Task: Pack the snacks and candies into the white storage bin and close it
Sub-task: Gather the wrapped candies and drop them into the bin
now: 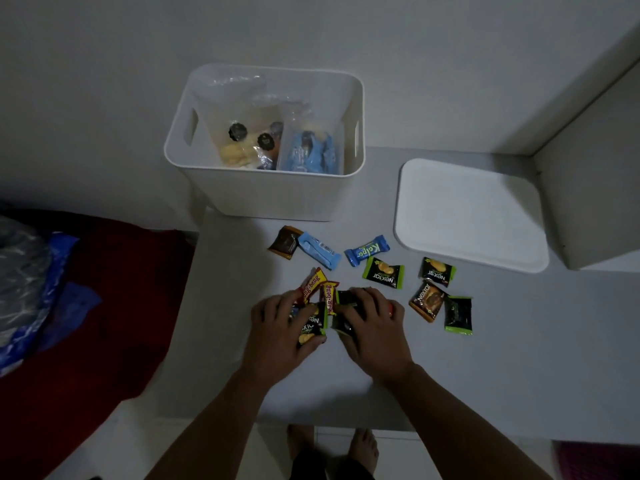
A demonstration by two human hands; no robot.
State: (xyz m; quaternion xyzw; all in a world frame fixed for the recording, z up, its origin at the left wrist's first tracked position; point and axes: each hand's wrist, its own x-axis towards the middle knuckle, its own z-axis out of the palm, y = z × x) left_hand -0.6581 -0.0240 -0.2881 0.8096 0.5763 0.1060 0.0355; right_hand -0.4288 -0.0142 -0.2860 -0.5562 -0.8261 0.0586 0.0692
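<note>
Both hands rake the nearest wrappers together: left hand clutching a Nextar packet, right hand gripping dark ones. Overloaded fistfuls could spill short of the open white bin beyond.

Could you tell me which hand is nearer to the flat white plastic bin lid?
Right. The right hand lies below-left of the flat white plastic bin lid; the left hand is farther left.

**What you cannot make out**

Your right hand covers most of a dark packet, so its label is unreadable. Your left hand hides part of another packet. Deep in the bin, the bagged sweets are too dim to identify.
</note>
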